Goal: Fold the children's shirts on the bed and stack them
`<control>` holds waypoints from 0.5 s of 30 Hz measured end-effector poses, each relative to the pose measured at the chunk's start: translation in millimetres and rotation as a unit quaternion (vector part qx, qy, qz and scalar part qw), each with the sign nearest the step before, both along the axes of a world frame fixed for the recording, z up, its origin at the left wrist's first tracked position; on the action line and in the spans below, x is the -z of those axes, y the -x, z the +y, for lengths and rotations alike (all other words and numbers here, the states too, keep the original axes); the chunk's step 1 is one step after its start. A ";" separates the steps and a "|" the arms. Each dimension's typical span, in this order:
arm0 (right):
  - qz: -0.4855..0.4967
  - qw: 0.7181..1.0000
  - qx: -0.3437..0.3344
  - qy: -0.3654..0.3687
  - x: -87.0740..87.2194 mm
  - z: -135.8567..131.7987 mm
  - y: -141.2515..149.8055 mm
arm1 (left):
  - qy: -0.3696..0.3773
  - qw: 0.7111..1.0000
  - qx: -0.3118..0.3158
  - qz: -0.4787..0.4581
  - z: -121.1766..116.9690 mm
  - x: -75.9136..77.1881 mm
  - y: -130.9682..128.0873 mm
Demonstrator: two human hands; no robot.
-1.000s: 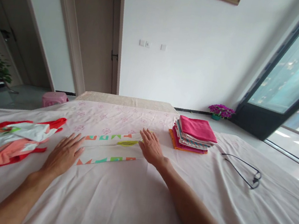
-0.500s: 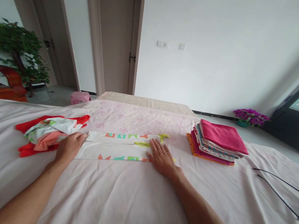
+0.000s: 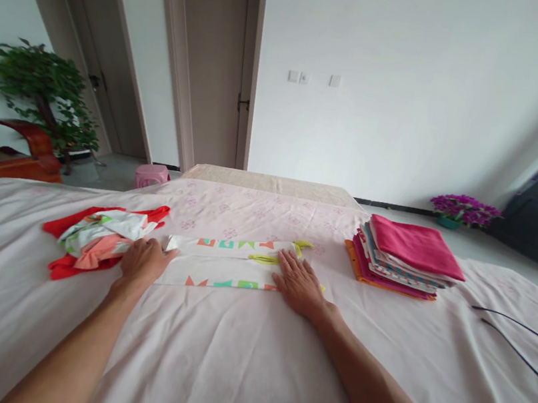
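Observation:
A long folded white cloth (image 3: 223,272) with coloured triangles and yellow-green ties lies across the pink-sheeted bed (image 3: 236,351). My left hand (image 3: 142,262) rests at its left end, fingers curled over the edge and pinching it. At the right end my right hand (image 3: 300,284) lies flat on the cloth with its fingers stretched out. Just left of my left hand is a loose pile of red, white and peach cloths (image 3: 96,240).
A neat stack of folded cloths (image 3: 405,255) with a pink one on top sits at the right. A black cable (image 3: 521,340) lies on the bed's far right. Beyond the bed are a pink stool (image 3: 151,175), a potted plant (image 3: 47,94), a door and purple flowers (image 3: 464,209).
My left hand slid from lying flat on the cloth to its left end and curled its fingers over the edge. My right hand stayed flat at the right end. The camera turned left.

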State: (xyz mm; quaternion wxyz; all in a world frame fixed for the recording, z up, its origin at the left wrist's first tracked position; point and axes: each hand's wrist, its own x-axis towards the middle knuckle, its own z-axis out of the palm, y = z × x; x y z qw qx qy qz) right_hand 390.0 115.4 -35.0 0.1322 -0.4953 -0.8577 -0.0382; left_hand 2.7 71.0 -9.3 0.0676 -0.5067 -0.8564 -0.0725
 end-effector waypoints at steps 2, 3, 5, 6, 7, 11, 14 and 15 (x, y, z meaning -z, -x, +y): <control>0.001 1.000 0.002 -0.001 0.0 -0.1 0.3 | -0.003 1.000 0.008 -0.011 1.6 1.7 3.0; 0.003 1.000 0.002 -0.003 0.3 -0.1 0.3 | -0.004 1.000 0.009 -0.019 2.2 2.5 4.3; 0.007 1.000 -0.002 -0.006 1.2 0.2 0.3 | -0.004 0.999 0.006 -0.037 3.2 3.8 5.8; 0.008 1.000 -0.002 -0.005 1.6 0.3 0.3 | -0.005 0.999 0.005 -0.048 3.5 4.2 5.9; 0.007 1.000 -0.002 -0.004 1.9 0.4 0.3 | -0.009 0.998 0.004 -0.062 3.9 4.3 5.7; 0.006 1.000 0.004 0.004 0.6 0.0 0.3 | -0.031 0.991 -0.002 -0.133 7.3 4.4 5.1; 0.003 1.000 0.005 0.008 -1.0 -0.8 0.1 | -0.039 0.986 0.005 -0.160 12.6 6.7 8.3; 0.002 1.000 0.005 0.008 -0.9 -1.1 0.1 | -0.043 0.984 0.009 -0.170 14.5 8.2 10.1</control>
